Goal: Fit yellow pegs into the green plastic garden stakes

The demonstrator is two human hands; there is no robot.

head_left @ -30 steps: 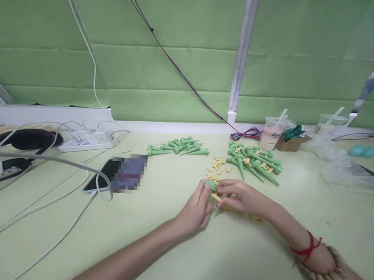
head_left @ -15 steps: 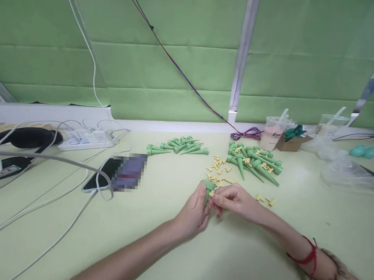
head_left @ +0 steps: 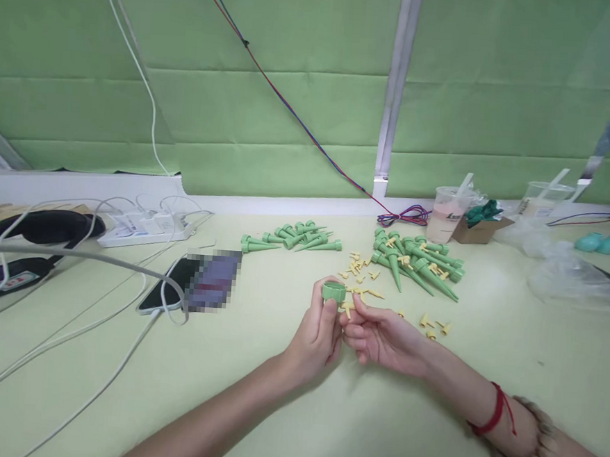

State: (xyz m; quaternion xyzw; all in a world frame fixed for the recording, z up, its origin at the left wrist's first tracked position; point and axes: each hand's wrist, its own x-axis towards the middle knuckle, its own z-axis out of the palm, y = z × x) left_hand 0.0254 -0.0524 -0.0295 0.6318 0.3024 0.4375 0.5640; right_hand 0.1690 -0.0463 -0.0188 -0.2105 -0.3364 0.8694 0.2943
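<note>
My left hand [head_left: 314, 337] is closed around a green plant watering spike [head_left: 334, 292], its open round top tipped up towards me and its lower part hidden by the fingers. Just to its right, my right hand [head_left: 383, 340] pinches a small yellow valve piece [head_left: 349, 309] between thumb and fingers, close beside the spike. Past my hands, several loose yellow valve pieces [head_left: 355, 265] lie scattered on the table. A pile of green spikes [head_left: 420, 259] with yellow pieces among them is to the right; a second group of green spikes [head_left: 297, 236] lies farther left.
Phones [head_left: 173, 285], white cables, black headphones [head_left: 33, 227] and a power strip [head_left: 145, 228] occupy the left side. Drink cups [head_left: 446, 216], a small cardboard box [head_left: 476, 230], a clear plastic bag [head_left: 578, 275] and turquoise objects [head_left: 599, 242] stand at the right back.
The spike has turned so its open top shows more, and it has shifted slightly left and up. My right hand has rotated, and the yellow valve piece now shows more fully.
</note>
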